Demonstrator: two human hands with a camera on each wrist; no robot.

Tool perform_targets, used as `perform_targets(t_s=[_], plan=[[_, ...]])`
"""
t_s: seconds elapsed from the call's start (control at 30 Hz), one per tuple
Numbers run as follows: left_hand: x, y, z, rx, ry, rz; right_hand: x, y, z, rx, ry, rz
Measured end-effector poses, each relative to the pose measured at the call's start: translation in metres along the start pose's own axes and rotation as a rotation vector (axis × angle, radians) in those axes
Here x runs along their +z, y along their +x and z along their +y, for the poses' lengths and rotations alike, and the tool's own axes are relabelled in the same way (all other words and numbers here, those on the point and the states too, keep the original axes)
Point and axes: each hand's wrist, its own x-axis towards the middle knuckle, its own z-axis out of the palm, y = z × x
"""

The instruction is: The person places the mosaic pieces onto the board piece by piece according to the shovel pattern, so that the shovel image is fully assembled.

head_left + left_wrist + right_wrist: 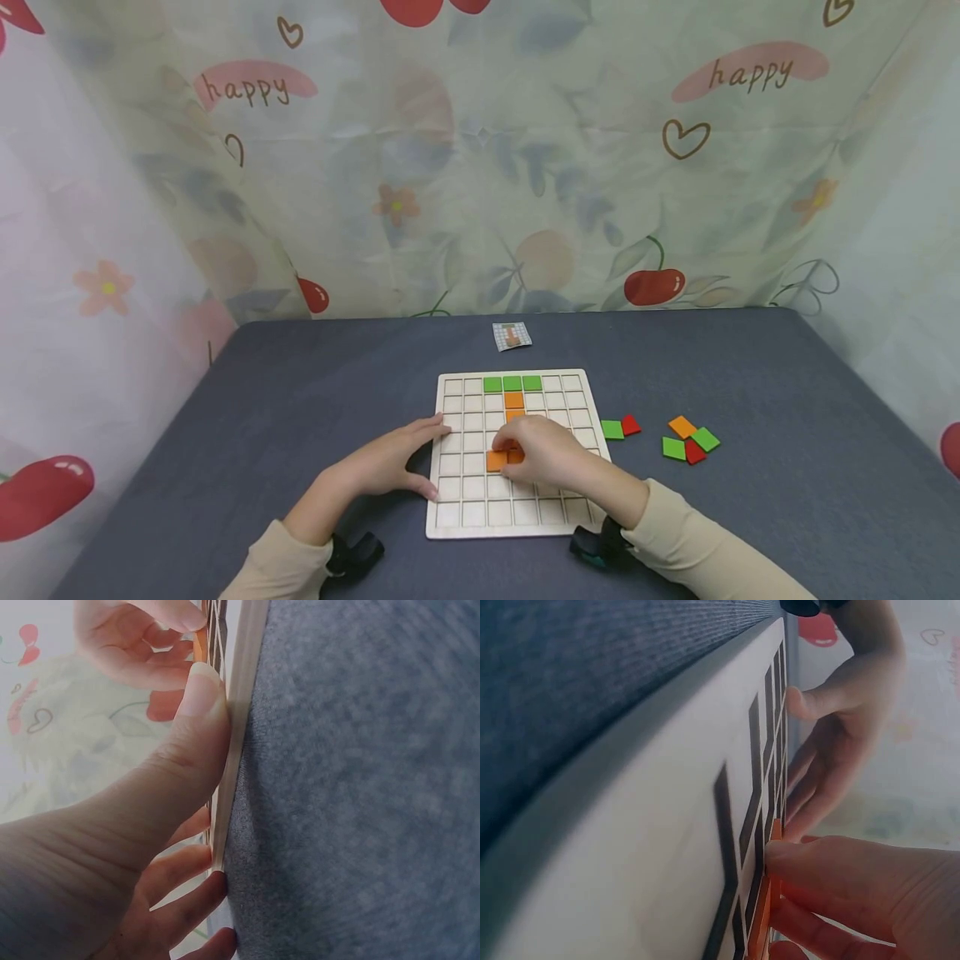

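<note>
A pale wooden grid board (457, 512) lies on the table, with a column of orange tiles (513, 400) below a row of green tiles (512, 383). Over the middle of the board my right hand (543, 450) pinches an orange square tile (515, 456) between thumb and fingers. Just left of it another orange tile (496, 462) sits on the grid. At the board's left edge rests my left hand (382, 460), thumb and fingers spread and touching the rim. The right wrist view shows the right thumb (817, 859) against the orange tile's edge; the fingers partly hide the tiles.
Loose green and red tiles (612, 429) lie by the board's right edge. Farther right is a small cluster of orange, green and red tiles (695, 451). A small patterned card (512, 336) lies behind the board. A printed curtain (480, 167) hangs beyond the table.
</note>
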Motion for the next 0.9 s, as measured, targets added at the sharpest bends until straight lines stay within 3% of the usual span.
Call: perform_targets(t_s=[0.2,0.4,0.67,0.9], plan=[[0.0,0.0,-0.001,0.001,0.003,0.002,-0.001,-0.001,-0.001,0.003,-0.002,0.002],[0.0,0.0,0.0,-0.006,0.005,0.002,-0.017,-0.008,0.007,0.049,0.079,0.015],[0.001,0.001,-0.001,0.005,0.013,0.006,-0.045,-0.029,0.041,0.099,0.113,0.096],[0.001,0.001,-0.001,0.001,0.007,0.003,-0.066,-0.053,0.078,0.208,0.077,0.16]])
